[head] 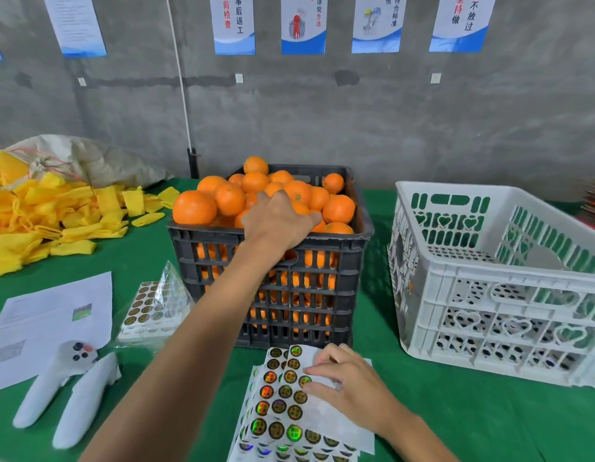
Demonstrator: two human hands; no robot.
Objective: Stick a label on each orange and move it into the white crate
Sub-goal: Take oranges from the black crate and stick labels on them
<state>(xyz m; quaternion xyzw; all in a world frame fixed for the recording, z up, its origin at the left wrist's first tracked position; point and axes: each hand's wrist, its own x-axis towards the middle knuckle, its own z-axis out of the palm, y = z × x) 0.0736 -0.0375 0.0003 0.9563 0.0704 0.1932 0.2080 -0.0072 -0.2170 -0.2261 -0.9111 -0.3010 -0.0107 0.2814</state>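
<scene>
- A paper (pixel 52 315) and a white controller (pixel 72 388) are seen well left of both hands, with yellow nets (pixel 49 215) heaped behind them; none of these is in the way.
- A packet of spare labels (pixel 149 308) is found just left of the left forearm, and could be brushed aside if that arm is swung back carelessly.
- The left hand (pixel 276 221) is laid over the oranges (pixel 229 198) heaped in the black crate (pixel 289 295), fingers curled down onto the pile; whether one fruit is actually gripped cannot be told, since the fingertips are hidden.
- The heap is piled above the rim around that hand, so a neighbouring orange could be knocked loose and rolled off onto the table (pixel 456 411) when one is lifted out.
- The right hand (pixel 349 385) is pressed on the label sheet (pixel 282 405), fingertips bent at a label on its near edge; whether one is pinched cannot be told.
- A label could be creased or stuck to a finger if peeled one-handed, and the loose sheets beneath could be dragged along.
- The white crate (pixel 489 261) is set well right of both hands, apparently without fruit; its near wall must be cleared on the way in.
</scene>
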